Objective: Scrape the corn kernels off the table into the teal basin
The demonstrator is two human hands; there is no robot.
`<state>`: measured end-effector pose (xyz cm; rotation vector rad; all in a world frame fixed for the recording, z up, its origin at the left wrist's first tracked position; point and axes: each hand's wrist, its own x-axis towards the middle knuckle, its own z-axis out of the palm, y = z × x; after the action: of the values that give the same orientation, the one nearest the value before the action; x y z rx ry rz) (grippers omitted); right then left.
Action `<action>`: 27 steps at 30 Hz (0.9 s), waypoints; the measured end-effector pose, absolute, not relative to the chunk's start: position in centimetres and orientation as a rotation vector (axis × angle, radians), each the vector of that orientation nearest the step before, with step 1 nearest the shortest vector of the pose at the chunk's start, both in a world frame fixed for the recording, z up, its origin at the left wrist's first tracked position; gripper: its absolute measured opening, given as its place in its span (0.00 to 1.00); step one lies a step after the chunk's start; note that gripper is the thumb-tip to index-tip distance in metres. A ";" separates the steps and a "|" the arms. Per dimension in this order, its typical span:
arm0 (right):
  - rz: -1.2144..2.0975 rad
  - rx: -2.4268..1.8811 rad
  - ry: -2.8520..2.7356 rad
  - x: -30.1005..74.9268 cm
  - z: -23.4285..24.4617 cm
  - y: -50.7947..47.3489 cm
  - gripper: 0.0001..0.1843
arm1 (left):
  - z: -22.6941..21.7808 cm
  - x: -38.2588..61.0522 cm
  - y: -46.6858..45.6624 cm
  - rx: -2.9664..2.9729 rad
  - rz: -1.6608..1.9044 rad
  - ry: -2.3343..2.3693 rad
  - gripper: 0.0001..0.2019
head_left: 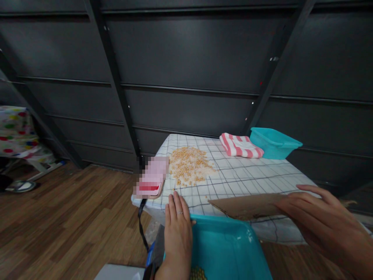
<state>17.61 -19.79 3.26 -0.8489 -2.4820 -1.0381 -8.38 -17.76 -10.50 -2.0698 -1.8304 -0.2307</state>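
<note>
Right hand [323,214], seemingly one cardboard piece [247,205].

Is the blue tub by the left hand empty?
Not empty: the tub has yellowish beans inside, at the picture's bottom edge. Can't tell how full.

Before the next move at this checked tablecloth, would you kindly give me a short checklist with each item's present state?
1. Cardboard piece held in the right hand: ok.
2. Larger turquoise basin at the table's near edge, by the left hand: ok.
3. Amount of beans inside that basin: cannot tell; the picture's bottom edge cuts them off.
4. Mixed yellow beans and pale grains gathered tightly: not ok; they lie spread, with strays at the edges.
5. Pink rectangular item well away from the spread: not ok; it lies right beside it.
6. Striped towel and smaller turquoise basin apart from the spread: ok.
</note>
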 end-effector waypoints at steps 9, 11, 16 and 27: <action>-1.024 -0.829 -2.473 17.6 3.5 -19.7 0.19 | -10.2 -8.2 -17.8 -2.037 -0.199 -1.825 0.25; -1.002 -0.858 -2.471 17.7 3.2 -19.3 0.19 | -10.4 -8.3 -17.8 -2.039 -0.220 -1.810 0.25; -1.052 -0.909 -2.445 18.2 2.7 -18.5 0.18 | -11.1 -8.5 -17.6 -2.027 -0.260 -1.837 0.24; -1.074 -0.969 -2.441 17.5 1.8 -17.5 0.18 | -11.5 -8.5 -17.6 -2.038 -0.240 -1.854 0.25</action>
<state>17.48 -17.54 1.81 -0.9691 -2.4406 -1.0739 -8.46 -17.60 -11.47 -2.0385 -1.8544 -0.2405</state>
